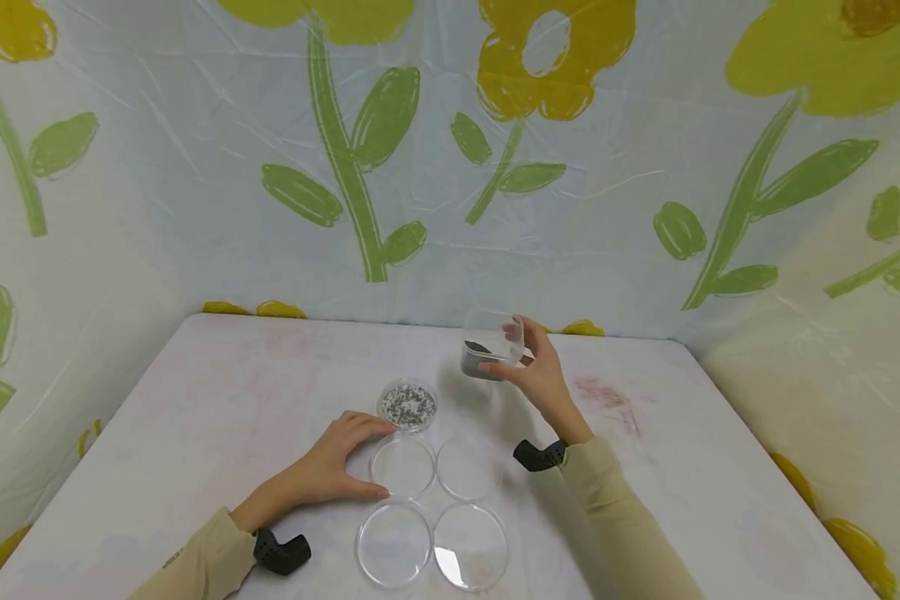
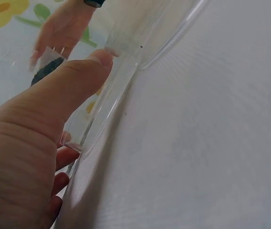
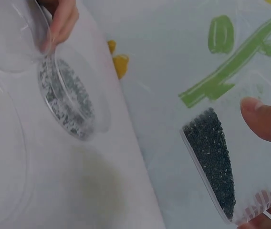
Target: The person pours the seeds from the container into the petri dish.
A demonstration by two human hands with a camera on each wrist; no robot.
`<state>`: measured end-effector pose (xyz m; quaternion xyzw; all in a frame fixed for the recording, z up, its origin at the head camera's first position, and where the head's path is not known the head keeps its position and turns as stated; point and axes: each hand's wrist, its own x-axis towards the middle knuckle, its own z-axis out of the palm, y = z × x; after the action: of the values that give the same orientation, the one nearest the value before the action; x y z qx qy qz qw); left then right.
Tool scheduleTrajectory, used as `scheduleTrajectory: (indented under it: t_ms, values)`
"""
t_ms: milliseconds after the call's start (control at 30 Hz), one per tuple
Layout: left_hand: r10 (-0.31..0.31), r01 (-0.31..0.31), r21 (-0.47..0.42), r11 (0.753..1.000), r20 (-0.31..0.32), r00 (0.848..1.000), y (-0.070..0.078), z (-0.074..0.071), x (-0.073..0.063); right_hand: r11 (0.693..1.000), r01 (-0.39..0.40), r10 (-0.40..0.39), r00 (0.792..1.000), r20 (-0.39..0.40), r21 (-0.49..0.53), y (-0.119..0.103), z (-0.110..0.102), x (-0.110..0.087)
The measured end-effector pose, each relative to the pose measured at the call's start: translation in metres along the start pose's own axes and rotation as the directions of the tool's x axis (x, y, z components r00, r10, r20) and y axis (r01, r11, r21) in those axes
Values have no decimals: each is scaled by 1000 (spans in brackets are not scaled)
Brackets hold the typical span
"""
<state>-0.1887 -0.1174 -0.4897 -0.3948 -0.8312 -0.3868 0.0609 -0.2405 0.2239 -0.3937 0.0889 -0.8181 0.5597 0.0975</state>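
My right hand [image 1: 543, 375] holds a clear plastic container [image 1: 487, 333], thumb on one side and fingers on the other, raised above the far part of the table. Small dark granules [image 3: 212, 162] lie heaped against one wall of the tilted container. My left hand [image 1: 337, 462] spans a clear petri dish [image 1: 402, 467], with its thumb [image 2: 85, 71] at the near rim and fingers at the far rim. Just beyond stands another petri dish [image 1: 408, 405] with dark granules scattered over its bottom; the left fingertips are right beside it.
Several more clear round dishes stand close together: one [image 1: 468, 468] to the right and two in front, at left [image 1: 394, 543] and right [image 1: 471, 547]. A white cloth [image 1: 270, 400] covers the table. Behind hangs a flower-printed sheet [image 1: 435, 192].
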Motion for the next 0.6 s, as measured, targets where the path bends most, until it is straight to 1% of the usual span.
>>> scheduleTrajectory:
  t_ms: [100, 200, 300, 433, 500, 600]
  values:
    - [10, -10, 4, 1000, -2, 1000, 1, 1, 1, 999, 31, -31, 999, -6, -13, -10, -1, -8]
    - [5, -5, 3, 1000, -1, 1000, 1, 1, 1, 997, 66, -65, 998, 5, -37, -22, 1, -18]
    - [-7, 7, -5, 1000, 5, 1000, 2, 2, 1, 991, 121, -120, 993, 18, -58, -42, 4, -31]
    - [-27, 27, -11, 1000, 9, 1000, 0, 2, 0, 977, 196, -193, 980, 49, -83, -67, 10, -50]
    - [-32, 32, -12, 999, 9, 999, 0, 2, 0, 966, 236, -231, 971, 53, -104, -65, 13, -53]
    - [-35, 35, -11, 999, 6, 999, 0, 2, 0, 942, 306, -300, 952, 64, -141, -52, 16, -54]
